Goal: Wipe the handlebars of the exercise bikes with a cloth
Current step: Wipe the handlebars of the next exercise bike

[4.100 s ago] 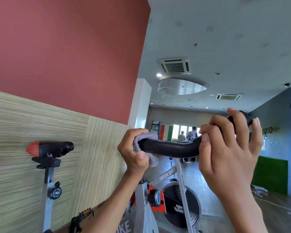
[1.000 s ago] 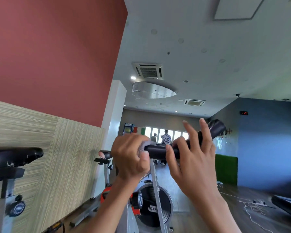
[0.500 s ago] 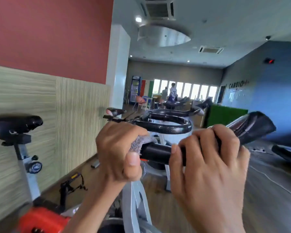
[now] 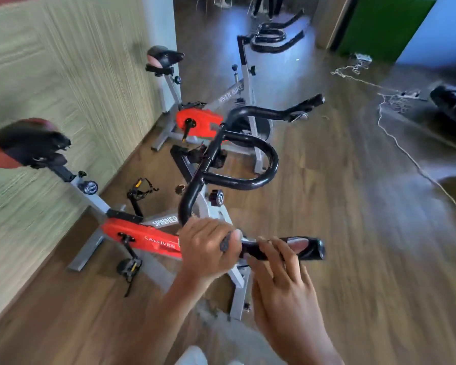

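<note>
At the far left the near bike's saddle [image 4: 24,143] is sitting beside the panelled wall, and its red frame [image 4: 142,238] is running toward the hands. The left hand [image 4: 208,248] is clamping around the handlebar [image 4: 271,164] at the root of the near horn. The cloth [image 4: 225,245] is bunched inside the fist, with only a grey edge showing by the thumb, which is likely letting the fabric bear on the tube all round. Just beside it, the right hand [image 4: 282,280] is hooking its fingers over the same horn near the end cap, probably steadying the bar against the rubbing. Farther back, a second bike [image 4: 199,122] is standing with nobody at its bars, seemingly next in line. At the right, a cable [image 4: 417,165] is trailing across the wooden floor.
</note>
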Available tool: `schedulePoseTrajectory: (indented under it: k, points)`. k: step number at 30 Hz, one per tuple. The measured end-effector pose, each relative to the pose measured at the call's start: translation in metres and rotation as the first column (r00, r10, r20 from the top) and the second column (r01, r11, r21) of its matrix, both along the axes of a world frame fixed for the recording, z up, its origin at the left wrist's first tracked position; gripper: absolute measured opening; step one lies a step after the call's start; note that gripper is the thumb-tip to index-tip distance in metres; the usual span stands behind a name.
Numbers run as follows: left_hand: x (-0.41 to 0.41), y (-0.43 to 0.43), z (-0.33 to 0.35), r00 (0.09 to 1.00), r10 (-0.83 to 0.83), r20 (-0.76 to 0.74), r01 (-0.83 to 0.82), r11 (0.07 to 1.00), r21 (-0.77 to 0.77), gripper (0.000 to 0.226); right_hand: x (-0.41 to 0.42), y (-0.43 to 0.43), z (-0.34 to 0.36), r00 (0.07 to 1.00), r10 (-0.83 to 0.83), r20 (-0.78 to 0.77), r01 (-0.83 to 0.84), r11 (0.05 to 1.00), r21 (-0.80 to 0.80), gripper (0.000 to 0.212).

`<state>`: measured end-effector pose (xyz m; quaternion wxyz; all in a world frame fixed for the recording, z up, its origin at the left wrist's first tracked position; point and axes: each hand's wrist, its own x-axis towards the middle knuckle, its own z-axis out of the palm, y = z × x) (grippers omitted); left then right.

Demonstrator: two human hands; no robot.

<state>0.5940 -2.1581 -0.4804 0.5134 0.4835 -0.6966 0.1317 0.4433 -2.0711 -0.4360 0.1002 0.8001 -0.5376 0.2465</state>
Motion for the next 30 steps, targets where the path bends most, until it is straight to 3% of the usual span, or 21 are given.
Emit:
schedulePoseTrajectory:
  k: [3,8,14,23,30]
  points:
    - [0.004,-0.004,0.021,0.999,0.012,-0.036,-0.007,0.992,0.128,0.04,-0.013,0.013,0.038,0.981,0.06,0.187,-0.084,0.989,0.12,0.033]
    - [-0.006,-0.015,0.067,0.997,-0.035,-0.067,0.049,0.973,0.225,0.041,-0.046,0.013,0.092,0.906,-0.15,0.395,0.065,0.973,0.22,0.019]
    - [-0.052,-0.024,0.124,0.976,-0.191,-0.107,0.208,0.962,0.179,0.041,-0.1,-0.01,0.11,0.891,-0.375,0.256,0.234,0.863,0.448,0.018]
    - [-0.173,-0.014,0.187,0.953,-0.279,-0.119,0.293,0.949,0.119,0.047,-0.222,-0.01,0.107,0.899,-0.361,0.248,0.164,0.802,0.575,0.018]
    - [-0.274,-0.007,0.138,0.968,-0.205,-0.142,0.238,0.93,0.279,0.046,-0.323,-0.028,0.093,0.908,-0.308,0.284,0.06,0.766,0.64,0.018]
